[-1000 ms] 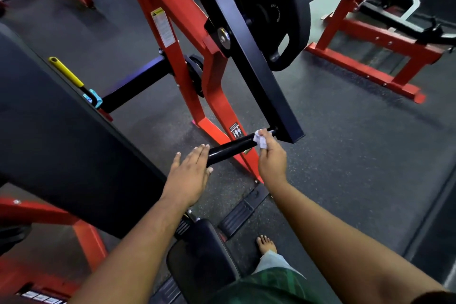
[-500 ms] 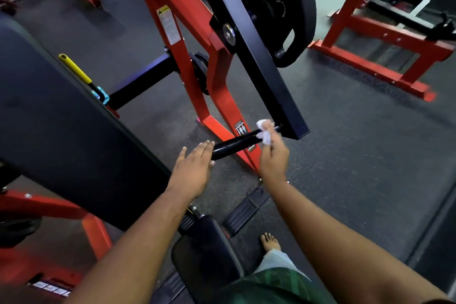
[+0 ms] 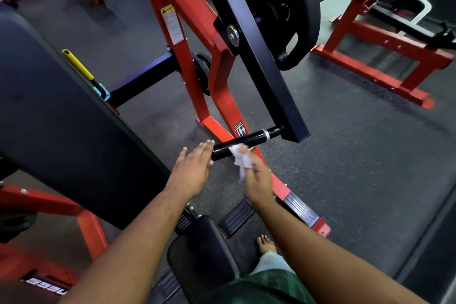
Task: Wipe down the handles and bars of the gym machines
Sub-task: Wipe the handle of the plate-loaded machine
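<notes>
A short glossy black handle (image 3: 249,140) sticks out sideways from the lower end of the machine's black lever arm (image 3: 261,57). My right hand (image 3: 256,177) pinches a crumpled white wipe (image 3: 240,158) and holds it against the handle's near end. My left hand (image 3: 191,170) lies flat with straight fingers, its fingertips touching the free end of the handle. A black weight plate (image 3: 293,5) hangs on the lever arm above.
The red machine frame (image 3: 187,39) rises ahead, its foot running under my right hand. A large black back pad (image 3: 56,116) fills the left. A small black seat pad (image 3: 204,254) and my bare foot (image 3: 265,244) are below. Another red bench frame (image 3: 385,57) stands right.
My right hand has slid the wipe along the handle from the lever-arm end toward the free end near my left hand. The left hand stays at the handle's tip.
</notes>
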A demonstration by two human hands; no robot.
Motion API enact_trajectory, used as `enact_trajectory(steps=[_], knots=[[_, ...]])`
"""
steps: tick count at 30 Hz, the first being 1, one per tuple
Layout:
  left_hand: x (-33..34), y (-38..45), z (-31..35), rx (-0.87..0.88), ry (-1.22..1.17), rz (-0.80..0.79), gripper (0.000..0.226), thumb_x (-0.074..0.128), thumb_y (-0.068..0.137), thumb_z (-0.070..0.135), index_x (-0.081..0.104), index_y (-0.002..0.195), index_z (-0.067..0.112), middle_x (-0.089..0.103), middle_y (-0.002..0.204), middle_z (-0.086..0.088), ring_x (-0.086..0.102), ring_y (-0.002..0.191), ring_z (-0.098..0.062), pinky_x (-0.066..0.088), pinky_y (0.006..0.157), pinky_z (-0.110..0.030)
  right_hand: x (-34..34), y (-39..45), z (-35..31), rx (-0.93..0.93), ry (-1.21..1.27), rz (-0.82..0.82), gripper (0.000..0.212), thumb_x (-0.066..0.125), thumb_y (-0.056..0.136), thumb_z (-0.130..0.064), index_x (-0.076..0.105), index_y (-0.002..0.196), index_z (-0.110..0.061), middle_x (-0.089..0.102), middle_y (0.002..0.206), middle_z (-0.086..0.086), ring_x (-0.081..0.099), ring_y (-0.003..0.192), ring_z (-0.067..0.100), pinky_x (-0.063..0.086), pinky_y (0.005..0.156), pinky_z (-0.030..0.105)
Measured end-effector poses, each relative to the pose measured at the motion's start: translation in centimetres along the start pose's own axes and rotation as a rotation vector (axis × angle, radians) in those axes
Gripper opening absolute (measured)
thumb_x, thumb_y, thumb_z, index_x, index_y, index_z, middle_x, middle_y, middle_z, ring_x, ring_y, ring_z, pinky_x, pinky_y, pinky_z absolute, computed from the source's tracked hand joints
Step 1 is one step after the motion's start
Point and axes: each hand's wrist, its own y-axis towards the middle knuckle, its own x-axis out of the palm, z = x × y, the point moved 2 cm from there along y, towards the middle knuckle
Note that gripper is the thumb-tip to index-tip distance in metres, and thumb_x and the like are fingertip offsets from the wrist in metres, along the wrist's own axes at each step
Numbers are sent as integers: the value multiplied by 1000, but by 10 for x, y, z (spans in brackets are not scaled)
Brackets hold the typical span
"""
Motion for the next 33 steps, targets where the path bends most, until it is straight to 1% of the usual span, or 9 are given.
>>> enact_trajectory(steps=[3, 10, 16, 20, 25, 27, 29, 31, 33], knots=[[2, 1, 3, -5, -27, 4, 57, 35, 111, 28, 18, 164, 19, 22, 170, 2, 21, 156, -15, 10, 129, -48, -32, 21, 23, 391, 299, 472, 24, 56, 104, -18, 70, 123, -13, 72, 120, 5, 69, 112, 23, 56, 97, 42], [5, 2, 2, -35, -67, 1, 56, 37, 111, 28, 19, 164, 20, 24, 169, 2, 24, 155, -16, 13, 128, -49, 18, 45, -9, 673, 791, 556, 24, 43, 106, -1, 65, 116, -3, 70, 98, 11, 69, 78, 19, 58, 79, 35], [3, 4, 2, -46, -69, -10, 57, 38, 111, 26, 18, 164, 21, 23, 170, 3, 23, 156, -16, 12, 128, -49, 63, -3, -17, 811, 740, 308, 21, 48, 107, -12, 66, 116, -3, 73, 107, 23, 71, 86, 28, 58, 66, 31], [1, 2, 2, -43, -59, -28, 59, 37, 110, 25, 15, 165, 22, 20, 171, 4, 22, 156, -15, 9, 128, -49, 62, -25, -11, 805, 746, 29, 25, 51, 106, -13, 66, 119, 1, 73, 111, 23, 71, 101, 34, 54, 98, 47], [0, 1, 3, -35, -59, -11, 57, 37, 111, 25, 16, 164, 21, 21, 171, 2, 24, 156, -18, 10, 128, -52, 15, 22, -2, 798, 655, 300, 28, 42, 107, -11, 61, 127, 0, 67, 95, 9, 70, 69, 15, 59, 64, 28], [1, 1, 3, -38, -67, -1, 57, 38, 111, 25, 17, 164, 20, 22, 170, 2, 24, 156, -18, 10, 128, -52, 15, 42, -8, 798, 738, 434, 31, 40, 108, -8, 57, 131, 4, 68, 98, 14, 68, 67, 18, 59, 71, 33], [3, 1, 3, -46, -74, 7, 57, 39, 111, 24, 18, 164, 21, 22, 170, 2, 23, 156, -17, 11, 128, -51, 27, 44, -21, 858, 714, 402, 24, 42, 108, -6, 62, 117, 3, 71, 103, 19, 68, 69, 21, 59, 82, 37], [5, 0, 2, -54, -81, 8, 57, 39, 111, 23, 18, 164, 22, 23, 170, 3, 22, 156, -16, 11, 128, -49, 42, 30, -27, 926, 637, 266, 26, 41, 108, -7, 65, 105, 2, 72, 94, 18, 71, 68, 22, 61, 71, 33], [6, 1, 1, -60, -83, 6, 57, 38, 111, 22, 18, 164, 22, 21, 170, 4, 21, 156, -14, 10, 129, -48, 51, 14, -29, 954, 582, 121, 25, 42, 108, -7, 66, 105, 1, 72, 103, 24, 74, 88, 30, 61, 79, 37]])
